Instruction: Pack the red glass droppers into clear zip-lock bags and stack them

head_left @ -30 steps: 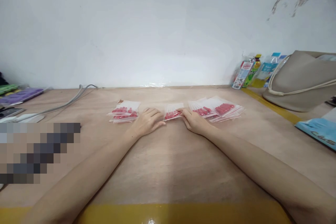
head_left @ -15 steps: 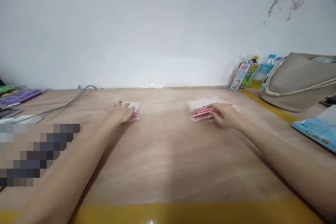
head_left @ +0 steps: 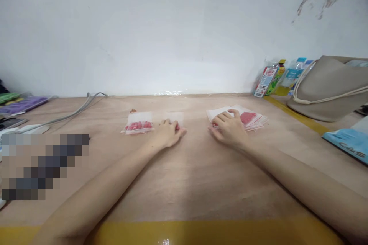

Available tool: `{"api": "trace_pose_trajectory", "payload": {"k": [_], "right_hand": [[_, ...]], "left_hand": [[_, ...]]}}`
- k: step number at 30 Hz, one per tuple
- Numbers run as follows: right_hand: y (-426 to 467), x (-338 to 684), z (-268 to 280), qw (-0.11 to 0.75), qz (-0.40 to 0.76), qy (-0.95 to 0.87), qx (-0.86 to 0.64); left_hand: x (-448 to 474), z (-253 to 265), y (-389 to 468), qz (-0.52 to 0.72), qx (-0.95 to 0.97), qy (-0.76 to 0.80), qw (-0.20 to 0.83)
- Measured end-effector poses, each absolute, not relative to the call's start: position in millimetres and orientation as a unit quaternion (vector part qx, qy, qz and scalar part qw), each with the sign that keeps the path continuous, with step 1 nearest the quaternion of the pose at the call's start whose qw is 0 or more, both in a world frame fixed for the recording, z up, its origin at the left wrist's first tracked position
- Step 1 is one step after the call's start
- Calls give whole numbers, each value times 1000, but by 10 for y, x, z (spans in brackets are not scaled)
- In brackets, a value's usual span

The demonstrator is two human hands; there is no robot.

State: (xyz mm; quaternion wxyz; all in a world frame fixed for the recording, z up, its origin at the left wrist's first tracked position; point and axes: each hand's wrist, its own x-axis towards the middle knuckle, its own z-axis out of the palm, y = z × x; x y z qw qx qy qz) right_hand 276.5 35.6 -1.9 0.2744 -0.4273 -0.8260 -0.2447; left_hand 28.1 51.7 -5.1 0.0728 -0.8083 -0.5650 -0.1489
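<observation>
My left hand (head_left: 167, 134) is palm down with its fingers curled over a small clear plastic bag (head_left: 176, 116); some red shows at the fingertips. To its left lies another clear plastic bag (head_left: 138, 122), flat, with a row of small red pieces in it. My right hand (head_left: 228, 128) lies over the near left part of a fanned pile of similar bags (head_left: 249, 118) with red contents. Its fingers are spread and bent, the thumb apart from them. What lies under its palm is hidden.
At the back right, several drink containers (head_left: 290, 78) stand by a grey-beige drawstring bag (head_left: 333, 92). A blue packet (head_left: 349, 143) lies nearer at the right edge. Leftward are a grey cable (head_left: 73, 115), a purple package (head_left: 25, 105) and a blurred-out patch. A white wall rises behind.
My left hand has moved right from the left bag, and a bag now shows under its fingers. My right hand has shifted slightly left and spread over the pile, uncovering more red on its right.
</observation>
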Motion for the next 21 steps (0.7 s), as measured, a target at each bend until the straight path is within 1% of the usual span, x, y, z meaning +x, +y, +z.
{"api": "trace_pose_trajectory", "payload": {"k": [5,8,14,17,21], "right_hand": [[390,2438,-52,260,-202,-882,-337],[473,2390,-71,267,-185,-884,-336],[531,2441,-178,286,-175,-874,-351],[513,2459,-223,293,-178,-865,-365],[507,2469,-246,291,-197,-847,-400]], "left_hand": [[618,-250,464,-236,-820,-513,93],[535,-260,460,-324,-833,-445,53],[203,-189,484,-313,-890,-332,-2],[180,-200,531,-324,-889,-323,-9],[201,-231,586,-330,-887,-323,7]]}}
